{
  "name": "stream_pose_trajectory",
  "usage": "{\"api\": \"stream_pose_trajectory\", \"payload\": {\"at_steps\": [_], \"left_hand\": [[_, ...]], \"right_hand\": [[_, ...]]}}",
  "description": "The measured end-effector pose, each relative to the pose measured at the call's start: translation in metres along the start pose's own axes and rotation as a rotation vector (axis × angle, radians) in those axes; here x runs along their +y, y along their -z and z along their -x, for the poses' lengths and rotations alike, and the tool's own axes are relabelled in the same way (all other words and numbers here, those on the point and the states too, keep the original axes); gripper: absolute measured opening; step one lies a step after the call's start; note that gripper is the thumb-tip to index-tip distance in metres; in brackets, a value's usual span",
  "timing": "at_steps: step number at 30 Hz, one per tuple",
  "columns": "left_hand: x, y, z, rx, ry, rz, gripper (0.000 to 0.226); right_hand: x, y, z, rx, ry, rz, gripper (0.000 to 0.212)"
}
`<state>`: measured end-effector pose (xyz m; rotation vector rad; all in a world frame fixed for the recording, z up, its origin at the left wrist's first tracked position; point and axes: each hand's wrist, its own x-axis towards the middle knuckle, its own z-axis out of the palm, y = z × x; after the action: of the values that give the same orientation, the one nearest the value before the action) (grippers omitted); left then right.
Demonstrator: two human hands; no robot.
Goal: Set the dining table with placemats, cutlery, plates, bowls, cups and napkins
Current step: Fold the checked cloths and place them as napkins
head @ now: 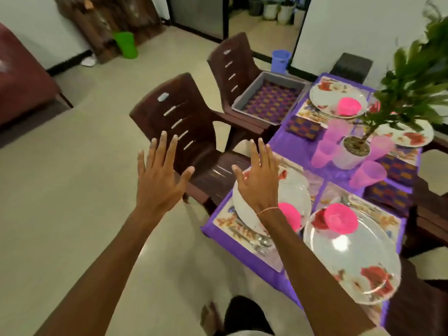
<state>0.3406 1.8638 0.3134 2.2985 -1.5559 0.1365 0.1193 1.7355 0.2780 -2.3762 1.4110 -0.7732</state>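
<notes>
Table [303,151] w/ purple cloth lies under & right of R hand [258,183], long axis running away toward upper right. R hand over plate [297,190], L hand [158,183] before chair [179,112]; both spread flat, empty.

No writing can be read anywhere in view. The near dark brown plastic chair [174,122] carries a small pale sticker [163,96] at the top of its backrest, too blurred to tell whether it bears words. The far dark brown plastic chair [232,66] has a like pale patch [227,51] high on its backrest, equally unreadable. The printed placemats [232,229] on the purple-covered desk [291,146] show coloured patterns only, with any lettering too smeared to make out.
</notes>
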Motion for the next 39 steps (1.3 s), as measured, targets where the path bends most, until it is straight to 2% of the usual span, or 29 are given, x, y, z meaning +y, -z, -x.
{"api": "stream_pose_trajectory", "payload": {"at_steps": [4,10,18,23,27,33,39], "left_hand": [[-0.059,0.006,-0.036,-0.02,0.005,0.018,0.082],[-0.114,-0.028,-0.112,-0.049,-0.061,0.081,0.081],[-0.175,-0.087,-0.267,-0.223,-0.222,0.111,0.081],[-0.18,-0.114,-0.343,-0.336,-0.295,0.125,0.082],[-0.168,-0.136,-0.395,-0.403,-0.419,0.141,0.082],[-0.161,-0.167,-0.5,-0.389,-0.64,0.096,0.083],[-0.18,-0.203,-0.633,-0.374,-0.846,0.162,0.083]], "right_hand": [[-0.044,-0.041,-0.027,-0.018,-0.042,-0.007,0.076],[-0.072,-0.104,-0.093,0.035,-0.101,0.011,0.075],[-0.087,-0.176,-0.213,0.121,-0.354,0.01,0.074],[-0.092,-0.192,-0.266,0.166,-0.478,0.002,0.071],[-0.084,-0.207,-0.299,0.212,-0.559,0.009,0.072],[-0.08,-0.237,-0.361,0.248,-0.593,0.11,0.082],[-0.092,-0.291,-0.449,0.312,-0.725,0.157,0.084]]}}
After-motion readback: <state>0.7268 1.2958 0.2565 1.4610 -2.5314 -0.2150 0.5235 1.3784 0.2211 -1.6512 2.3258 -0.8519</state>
